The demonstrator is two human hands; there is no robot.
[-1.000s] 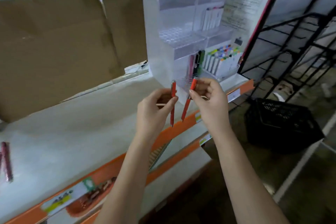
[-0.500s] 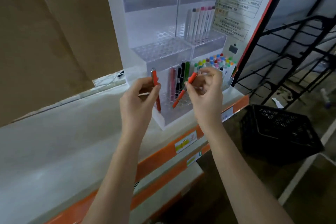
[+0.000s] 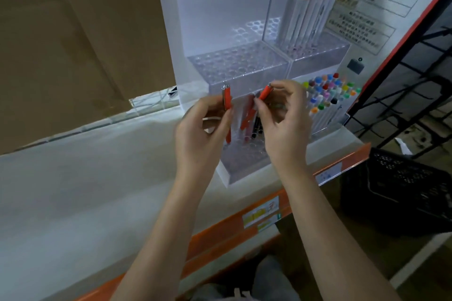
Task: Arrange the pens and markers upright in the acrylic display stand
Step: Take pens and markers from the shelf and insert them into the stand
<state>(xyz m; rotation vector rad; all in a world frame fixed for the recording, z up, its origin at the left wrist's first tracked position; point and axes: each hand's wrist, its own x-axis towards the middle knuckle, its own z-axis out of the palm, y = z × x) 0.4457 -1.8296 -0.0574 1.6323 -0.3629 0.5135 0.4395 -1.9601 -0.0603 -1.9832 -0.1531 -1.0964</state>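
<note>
At the stand (image 3: 244, 66), markers (image 3: 327, 90) and a few pens (image 3: 254, 127) already sit upright; each hand's fingers pinch one red pen, left (image 3: 195, 134) and right (image 3: 283, 124), not yet slotted.

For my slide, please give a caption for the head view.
Left hand and right hand each hold an orange pen over the stand.

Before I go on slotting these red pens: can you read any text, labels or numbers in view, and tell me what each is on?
White printed notice sheet right of the acrylic display stand: rows of print, too blurred to read.
Shelf-edge labels on the orange shelf rail: too blurred to read.
Pens, markers: no legible text.
</note>
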